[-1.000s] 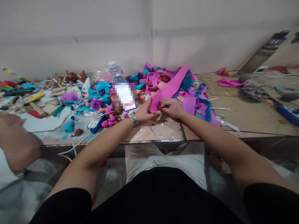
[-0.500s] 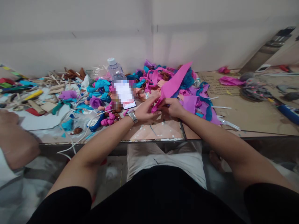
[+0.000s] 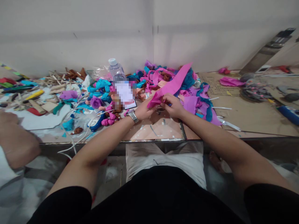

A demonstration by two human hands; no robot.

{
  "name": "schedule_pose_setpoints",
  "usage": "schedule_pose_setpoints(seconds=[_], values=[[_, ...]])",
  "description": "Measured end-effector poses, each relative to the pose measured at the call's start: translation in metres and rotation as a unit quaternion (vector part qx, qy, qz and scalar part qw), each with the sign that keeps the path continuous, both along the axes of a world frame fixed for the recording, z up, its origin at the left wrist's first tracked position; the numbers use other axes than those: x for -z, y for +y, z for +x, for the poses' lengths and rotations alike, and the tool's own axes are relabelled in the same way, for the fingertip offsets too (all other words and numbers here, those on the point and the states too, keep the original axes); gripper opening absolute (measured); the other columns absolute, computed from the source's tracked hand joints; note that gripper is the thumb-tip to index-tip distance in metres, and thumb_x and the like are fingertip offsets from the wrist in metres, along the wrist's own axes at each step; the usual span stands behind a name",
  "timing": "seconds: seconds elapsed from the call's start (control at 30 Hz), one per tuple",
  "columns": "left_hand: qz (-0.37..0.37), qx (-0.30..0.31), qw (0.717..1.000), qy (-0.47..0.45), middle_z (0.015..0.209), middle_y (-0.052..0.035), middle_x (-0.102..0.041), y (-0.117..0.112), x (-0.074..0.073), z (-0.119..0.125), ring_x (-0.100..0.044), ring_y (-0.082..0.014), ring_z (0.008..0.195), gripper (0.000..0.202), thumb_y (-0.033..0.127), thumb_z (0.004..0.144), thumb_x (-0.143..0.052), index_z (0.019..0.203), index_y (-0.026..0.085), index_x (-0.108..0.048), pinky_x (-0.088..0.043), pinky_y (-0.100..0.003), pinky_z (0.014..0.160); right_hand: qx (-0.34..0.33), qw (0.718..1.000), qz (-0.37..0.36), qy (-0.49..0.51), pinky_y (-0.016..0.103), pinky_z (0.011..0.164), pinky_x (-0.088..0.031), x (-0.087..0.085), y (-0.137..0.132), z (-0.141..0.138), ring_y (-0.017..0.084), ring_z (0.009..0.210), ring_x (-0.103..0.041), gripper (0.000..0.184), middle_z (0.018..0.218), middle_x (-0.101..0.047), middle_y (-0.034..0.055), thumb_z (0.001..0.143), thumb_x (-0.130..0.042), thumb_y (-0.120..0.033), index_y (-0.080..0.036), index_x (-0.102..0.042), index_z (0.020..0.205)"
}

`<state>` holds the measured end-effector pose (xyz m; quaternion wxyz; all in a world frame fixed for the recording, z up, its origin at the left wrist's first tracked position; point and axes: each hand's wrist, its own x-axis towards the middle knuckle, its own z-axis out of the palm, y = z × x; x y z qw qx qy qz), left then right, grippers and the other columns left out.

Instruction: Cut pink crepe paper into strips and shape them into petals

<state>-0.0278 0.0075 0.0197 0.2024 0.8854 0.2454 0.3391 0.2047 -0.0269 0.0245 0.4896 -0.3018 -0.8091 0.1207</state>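
Observation:
Both my hands meet at the near end of a long pink paper strip (image 3: 174,82) that slants up and away to the right. My left hand (image 3: 144,109), with a metal watch (image 3: 133,116) on its wrist, pinches the bunched lower end of the strip. My right hand (image 3: 172,105) is closed on the same end from the right. Behind them lies a heap of pink, purple and blue paper scraps (image 3: 163,77).
A plastic water bottle (image 3: 115,71) and a phone (image 3: 125,93) stand left of my hands, with small paper flowers (image 3: 96,102), white cables (image 3: 74,124) and wooden sticks (image 3: 53,81) further left. Another person's arm (image 3: 16,140) rests at the left edge. Cardboard (image 3: 245,109) covers the right side.
My hands have gathered the strip's lower end into a tighter bunch and lifted slightly; the strip now leans lower and narrower than before.

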Motion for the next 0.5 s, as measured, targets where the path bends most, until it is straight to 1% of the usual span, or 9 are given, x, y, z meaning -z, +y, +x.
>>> schedule_pose_setpoints(seconds=[0.13, 0.23, 0.3, 0.37, 0.4, 0.5], values=[[0.013, -0.028, 0.999, 0.012, 0.133, -0.0205, -0.071, 0.003, 0.002, 0.0, -0.067, -0.0343, 0.13, 0.06, 0.063, 0.106, -0.045, 0.137, 0.014, -0.064, -0.051, -0.054, 0.117, -0.001, 1.0, 0.007, 0.008, 0.034, 0.074, -0.051, -0.003, -0.004, -0.002, 0.02, 0.083, -0.061, 0.011, 0.1, -0.065, 0.0055, 0.104, -0.064, -0.034, -0.024, -0.062, 0.1], [0.04, -0.068, 0.996, 0.042, 0.131, -0.0188, -0.072, 0.002, -0.003, 0.0, -0.067, -0.0345, 0.124, 0.048, 0.053, 0.104, -0.049, 0.128, 0.016, -0.067, -0.051, -0.054, 0.113, -0.011, 1.0, 0.007, 0.004, 0.035, 0.076, -0.053, -0.004, -0.006, -0.003, 0.02, 0.086, -0.063, 0.012, 0.101, -0.066, 0.0061, 0.104, -0.065, -0.036, -0.024, -0.063, 0.101], [0.057, -0.124, 0.988, 0.073, 0.129, -0.0163, -0.073, 0.0, -0.007, -0.001, -0.066, -0.0357, 0.124, 0.041, 0.048, 0.099, -0.056, 0.124, 0.019, -0.068, -0.045, -0.059, 0.118, -0.017, 1.0, 0.006, 0.002, 0.035, 0.076, -0.054, -0.003, -0.006, -0.002, 0.021, 0.087, -0.064, 0.012, 0.101, -0.068, 0.0067, 0.104, -0.065, -0.035, -0.024, -0.064, 0.101], [0.075, -0.191, 0.974, 0.095, 0.127, -0.0141, -0.074, -0.004, -0.012, -0.001, -0.064, -0.0367, 0.126, 0.038, 0.044, 0.095, -0.06, 0.124, 0.021, -0.069, -0.033, -0.064, 0.125, -0.014, 1.0, 0.003, 0.002, 0.035, 0.074, -0.055, -0.002, -0.005, -0.001, 0.021, 0.086, -0.065, 0.012, 0.102, -0.069, 0.0074, 0.103, -0.067, -0.035, -0.023, -0.066, 0.101], [0.085, -0.215, 0.968, 0.101, 0.127, -0.0138, -0.073, -0.006, -0.014, -0.001, -0.062, -0.0368, 0.128, 0.037, 0.043, 0.094, -0.061, 0.124, 0.022, -0.068, -0.027, -0.066, 0.128, -0.011, 1.0, 0.001, 0.002, 0.034, 0.073, -0.055, -0.001, -0.004, -0.001, 0.021, 0.086, -0.065, 0.012, 0.103, -0.069, 0.0077, 0.102, -0.067, -0.035, -0.023, -0.066, 0.101], [0.104, -0.244, 0.957, 0.113, 0.134, -0.0152, -0.07, -0.011, -0.017, -0.002, -0.055, -0.038, 0.14, 0.04, 0.046, 0.093, -0.061, 0.125, 0.023, -0.067, -0.009, -0.069, 0.133, -0.005, 1.0, -0.005, 0.004, 0.032, 0.068, -0.055, 0.0, -0.003, 0.0, 0.02, 0.083, -0.065, 0.011, 0.103, -0.069, 0.0075, 0.101, -0.068, -0.033, -0.023, -0.067, 0.1]])
